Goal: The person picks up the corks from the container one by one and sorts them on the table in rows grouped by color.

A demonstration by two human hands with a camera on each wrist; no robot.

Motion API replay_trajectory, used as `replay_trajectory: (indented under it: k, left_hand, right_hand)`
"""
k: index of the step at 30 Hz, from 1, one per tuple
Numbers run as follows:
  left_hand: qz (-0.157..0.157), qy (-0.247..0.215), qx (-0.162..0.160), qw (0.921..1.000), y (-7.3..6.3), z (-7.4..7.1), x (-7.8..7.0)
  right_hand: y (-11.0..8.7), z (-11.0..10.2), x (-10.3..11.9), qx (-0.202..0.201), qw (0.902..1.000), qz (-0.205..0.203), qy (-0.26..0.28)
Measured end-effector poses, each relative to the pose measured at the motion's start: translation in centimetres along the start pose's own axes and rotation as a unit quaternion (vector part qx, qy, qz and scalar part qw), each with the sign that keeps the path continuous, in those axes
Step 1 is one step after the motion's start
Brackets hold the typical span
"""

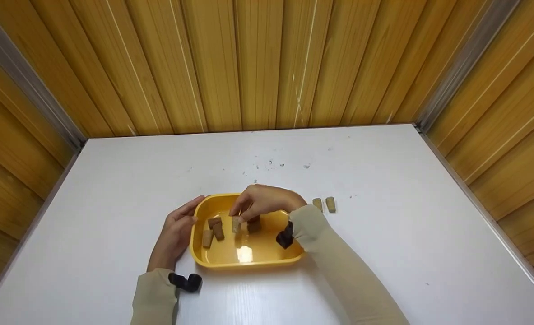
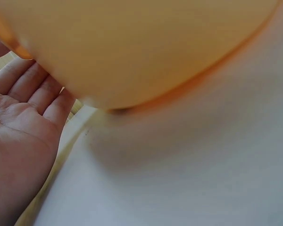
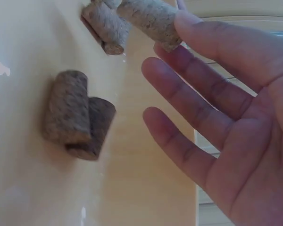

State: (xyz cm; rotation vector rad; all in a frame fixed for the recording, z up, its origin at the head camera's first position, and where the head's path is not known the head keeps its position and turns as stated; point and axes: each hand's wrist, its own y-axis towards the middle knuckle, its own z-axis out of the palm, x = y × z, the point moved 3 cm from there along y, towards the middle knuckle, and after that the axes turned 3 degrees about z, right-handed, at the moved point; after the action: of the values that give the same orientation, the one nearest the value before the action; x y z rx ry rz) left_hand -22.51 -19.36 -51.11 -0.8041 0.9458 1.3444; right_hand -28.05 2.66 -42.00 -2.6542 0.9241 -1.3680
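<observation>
My right hand reaches over the yellow tray and pinches a pale cork between thumb and fingertips; its other fingers are spread. In the right wrist view, two darker corks lean together on the tray floor below that hand. Toward the tray's left end lie a tan cork and two brown ones. More brown corks sit partly hidden just under the right hand. My left hand rests against the tray's left outer wall, its fingers mostly straight and the thumb touching near the rim.
Two pale corks lie on the white table to the right of the tray. Dark marks dot the tabletop behind it. Wood-patterned panels wall in the back and both sides.
</observation>
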Motion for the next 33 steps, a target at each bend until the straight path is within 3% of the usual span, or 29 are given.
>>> replay_trajectory:
  k: [7,18,33]
  left_hand:
    - [0.002,-0.012,0.006,0.9999,0.0,0.0,0.0]
    - [0.005,-0.028,0.015,0.9995,-0.3,-0.3,-0.3]
    - [0.002,-0.036,-0.022,0.9991,0.1,-0.4,-0.2]
  right_hand:
    - [-1.5,-1.2,-0.2,-0.027,0.9996,0.011,0.007]
    - [-3.4,-2.6,-1.2,-0.062,0.9974,-0.027,0.025]
    - [-6.1,-4.3,-3.2,-0.126,0.991,-0.03,0.033]
